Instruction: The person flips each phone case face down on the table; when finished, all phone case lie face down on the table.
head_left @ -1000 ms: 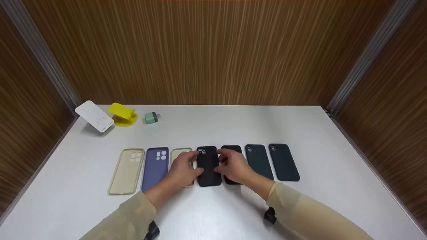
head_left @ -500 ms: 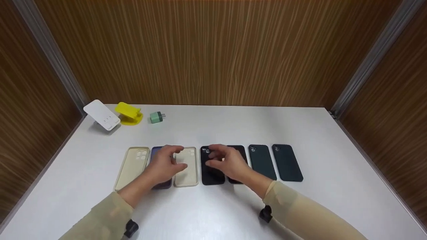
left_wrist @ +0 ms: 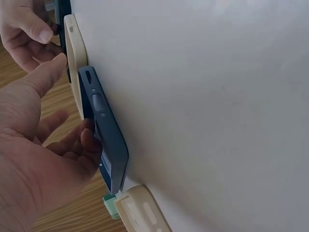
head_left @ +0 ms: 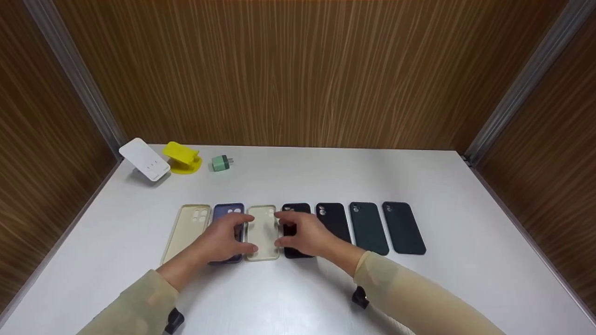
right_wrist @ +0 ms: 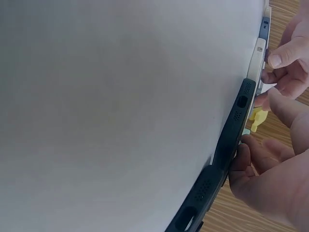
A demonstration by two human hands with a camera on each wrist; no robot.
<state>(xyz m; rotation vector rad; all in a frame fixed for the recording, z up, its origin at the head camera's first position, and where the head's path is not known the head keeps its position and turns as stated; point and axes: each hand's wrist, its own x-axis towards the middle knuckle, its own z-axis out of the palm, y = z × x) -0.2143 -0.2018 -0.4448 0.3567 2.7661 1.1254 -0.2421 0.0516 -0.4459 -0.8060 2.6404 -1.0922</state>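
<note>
A cream phone case [head_left: 263, 237] lies flat in a row of phone cases on the table. My left hand [head_left: 226, 237] is at its left edge, thumb and forefinger spread along that side, partly over a purple phone case [head_left: 228, 208]. On the opposite edge is my right hand [head_left: 307, 235], its thumb and forefinger likewise apart, covering part of a black phone case [head_left: 298, 252]. Whether the fingertips touch the cream case is hard to tell. In the left wrist view the left thumb [left_wrist: 48, 75] points at the cream case's rim.
Another cream case [head_left: 179, 235] lies at the row's left end. To the right are a black case [head_left: 333, 221] and two dark green cases [head_left: 369, 228]. Behind stand a white stand [head_left: 145, 159], a yellow phone stand [head_left: 182, 158] and a green charger plug [head_left: 221, 163].
Both hands have left the sides of the black phone case and shifted left to the cream one. The view has turned slightly, and the row looks otherwise the same.
</note>
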